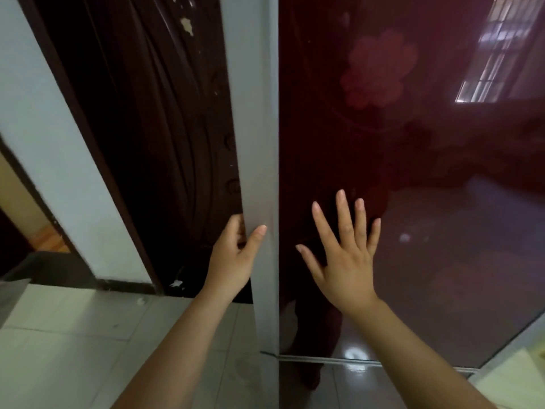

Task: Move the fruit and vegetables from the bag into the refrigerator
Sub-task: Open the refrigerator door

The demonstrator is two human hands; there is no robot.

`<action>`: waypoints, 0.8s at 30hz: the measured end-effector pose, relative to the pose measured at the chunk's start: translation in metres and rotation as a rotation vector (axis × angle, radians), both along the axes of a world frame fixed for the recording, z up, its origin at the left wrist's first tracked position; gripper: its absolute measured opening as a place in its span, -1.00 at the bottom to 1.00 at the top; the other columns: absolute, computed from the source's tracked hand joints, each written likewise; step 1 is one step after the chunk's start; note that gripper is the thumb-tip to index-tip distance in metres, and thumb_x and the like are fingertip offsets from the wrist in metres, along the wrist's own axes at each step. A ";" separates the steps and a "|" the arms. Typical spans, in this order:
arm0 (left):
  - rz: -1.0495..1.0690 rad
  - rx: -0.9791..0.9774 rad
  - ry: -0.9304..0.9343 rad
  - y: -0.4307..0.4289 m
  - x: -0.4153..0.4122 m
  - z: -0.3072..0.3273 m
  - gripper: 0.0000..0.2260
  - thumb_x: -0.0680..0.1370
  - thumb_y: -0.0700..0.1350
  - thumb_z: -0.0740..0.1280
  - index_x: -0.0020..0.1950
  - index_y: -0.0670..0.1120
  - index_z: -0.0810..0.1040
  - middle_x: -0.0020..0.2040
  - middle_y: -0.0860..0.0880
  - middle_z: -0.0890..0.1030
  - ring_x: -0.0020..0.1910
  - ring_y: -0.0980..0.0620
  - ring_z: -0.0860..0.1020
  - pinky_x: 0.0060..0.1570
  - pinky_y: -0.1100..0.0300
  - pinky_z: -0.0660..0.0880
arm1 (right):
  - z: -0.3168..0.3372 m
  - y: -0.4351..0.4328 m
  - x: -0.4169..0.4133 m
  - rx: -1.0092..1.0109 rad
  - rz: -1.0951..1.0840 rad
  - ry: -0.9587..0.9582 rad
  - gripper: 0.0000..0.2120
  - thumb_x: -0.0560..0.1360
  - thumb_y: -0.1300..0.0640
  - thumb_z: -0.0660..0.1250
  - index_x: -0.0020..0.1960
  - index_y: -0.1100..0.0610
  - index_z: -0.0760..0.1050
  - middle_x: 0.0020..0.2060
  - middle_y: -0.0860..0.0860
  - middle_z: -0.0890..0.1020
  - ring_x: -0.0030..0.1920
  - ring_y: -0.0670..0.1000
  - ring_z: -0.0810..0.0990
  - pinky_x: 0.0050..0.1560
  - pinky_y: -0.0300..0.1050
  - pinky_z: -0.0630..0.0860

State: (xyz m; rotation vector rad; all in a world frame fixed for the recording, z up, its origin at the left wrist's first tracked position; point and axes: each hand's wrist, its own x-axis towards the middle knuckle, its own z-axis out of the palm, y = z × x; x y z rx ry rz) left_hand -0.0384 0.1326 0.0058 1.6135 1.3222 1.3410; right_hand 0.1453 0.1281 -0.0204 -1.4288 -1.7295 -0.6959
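Glossy dark-red glass under my right hand [348, 267], fingers spread flat, looks pressed on the fridge door [442, 187]; left hand [236, 258] curled round its grey side edge [259, 128], thumb on the face. Bag plus fruit and veg aren't in shot, so nothing's loaded that I can see; fingers wrapped round that edge could get pinched if the door swings; no brand or writing readable, just a faint flower motif [380, 69].

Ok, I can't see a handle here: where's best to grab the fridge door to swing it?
Likely its grey side edge, from the left: the left hand hooks fingers behind it, thumb in front. The glossy red front is flat, nothing to grip.
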 end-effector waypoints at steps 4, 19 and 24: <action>-0.084 -0.003 -0.003 0.001 -0.008 0.004 -0.86 0.52 0.07 0.29 0.07 0.19 0.44 -0.01 0.21 0.60 -0.05 0.36 0.55 -0.15 0.49 0.45 | 0.002 -0.009 -0.009 -0.044 -0.015 0.055 -0.31 0.50 -0.13 0.25 0.52 -0.07 0.00 0.54 0.01 -0.07 0.53 0.09 -0.16 0.48 0.11 -0.21; -0.524 -0.041 0.068 -0.082 -0.045 0.000 -0.76 0.42 0.07 0.44 -0.05 -0.03 0.52 -0.09 0.06 0.62 -0.07 0.16 0.58 -0.06 0.28 0.52 | 0.007 -0.164 -0.051 -0.296 -0.054 0.372 -0.15 0.39 -0.28 0.22 0.53 -0.02 -0.07 0.53 -0.10 -0.14 0.49 -0.11 0.04 0.25 -0.21 0.33; -0.650 -0.110 -0.021 -0.105 -0.052 0.016 -0.61 0.35 0.18 0.39 0.12 0.10 0.47 0.10 0.14 0.54 0.15 0.19 0.49 0.16 0.35 0.41 | 0.024 -0.227 -0.067 -0.395 -0.045 0.534 -0.25 0.37 -0.29 0.19 0.44 -0.24 -0.11 0.47 -0.35 -0.10 0.33 -0.51 -0.07 0.28 -0.44 0.15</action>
